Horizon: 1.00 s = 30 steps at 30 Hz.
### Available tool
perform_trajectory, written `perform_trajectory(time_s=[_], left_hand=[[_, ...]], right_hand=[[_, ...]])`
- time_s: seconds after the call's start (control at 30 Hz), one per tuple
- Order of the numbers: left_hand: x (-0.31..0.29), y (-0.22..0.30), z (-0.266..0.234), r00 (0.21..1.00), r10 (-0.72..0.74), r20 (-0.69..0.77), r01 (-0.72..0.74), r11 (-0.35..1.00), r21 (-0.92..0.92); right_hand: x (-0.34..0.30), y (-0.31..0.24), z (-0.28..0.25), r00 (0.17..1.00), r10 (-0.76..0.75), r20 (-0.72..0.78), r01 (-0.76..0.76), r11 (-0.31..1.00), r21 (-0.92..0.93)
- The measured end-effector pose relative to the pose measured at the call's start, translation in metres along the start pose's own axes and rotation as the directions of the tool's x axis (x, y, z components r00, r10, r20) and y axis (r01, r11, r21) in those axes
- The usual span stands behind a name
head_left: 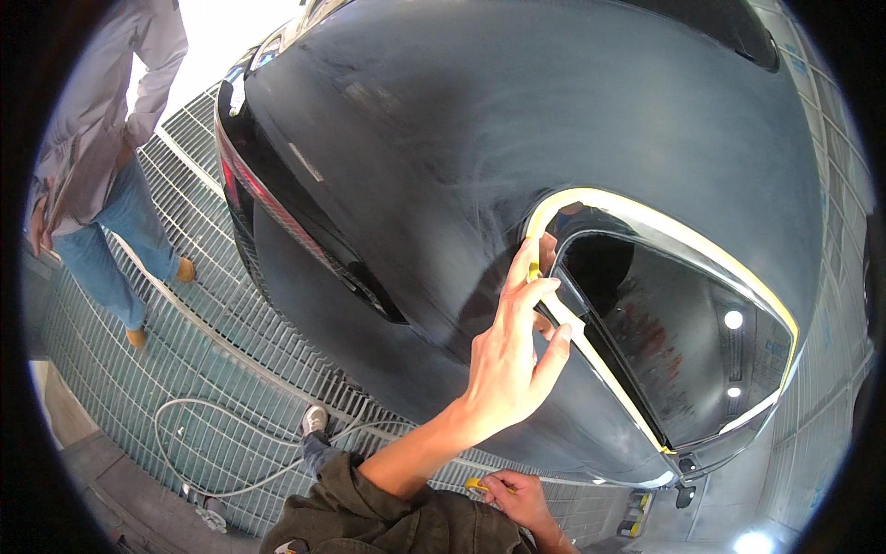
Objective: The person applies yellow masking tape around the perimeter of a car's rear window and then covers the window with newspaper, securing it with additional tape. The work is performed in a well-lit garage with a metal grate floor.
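Note:
My left hand reaches up to the rear corner of a car's side window. Yellow masking tape runs around the window's edge. The fingertips touch the tape at the corner, with the thumb stretched out apart beside a paler, wider stretch of it. A small yellow tape piece shows by the fingertips; whether it is loose I cannot tell. Low down near my body, my right hand is closed on a roll of yellow masking tape, partly hidden by the fingers. The dull dark car body surrounds the window.
A red and black tail light spans the car's rear. At the left, another person stands in jeans on the metal grating floor. A pale hose loops near my shoe. A panelled wall curves along the right.

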<state>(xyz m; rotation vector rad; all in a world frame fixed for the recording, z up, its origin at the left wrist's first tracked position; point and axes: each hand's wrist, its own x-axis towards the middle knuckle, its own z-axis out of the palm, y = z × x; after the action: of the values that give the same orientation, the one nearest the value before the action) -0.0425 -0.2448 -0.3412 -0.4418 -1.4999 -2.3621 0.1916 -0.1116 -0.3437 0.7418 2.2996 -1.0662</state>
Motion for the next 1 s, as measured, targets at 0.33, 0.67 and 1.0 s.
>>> perform_trajectory(time_s=[0.33,0.67,1.0], left_hand=[[-0.001,0.004,0.000,1.000,0.005,0.013,-0.006,0.997,0.073],[0.035,-0.001,-0.018,0.973,0.204,0.110,-0.232,0.846,0.481],[0.059,0.001,-0.019,0.887,0.445,0.123,-0.416,0.656,0.630]], right_hand=[[0.006,-0.004,0.003,0.999,-0.035,0.039,0.035,0.999,0.004],[0.011,-0.001,0.006,0.995,-0.085,0.042,0.084,0.996,0.038],[0.016,0.009,0.014,0.989,-0.129,0.071,0.125,0.991,0.055]])
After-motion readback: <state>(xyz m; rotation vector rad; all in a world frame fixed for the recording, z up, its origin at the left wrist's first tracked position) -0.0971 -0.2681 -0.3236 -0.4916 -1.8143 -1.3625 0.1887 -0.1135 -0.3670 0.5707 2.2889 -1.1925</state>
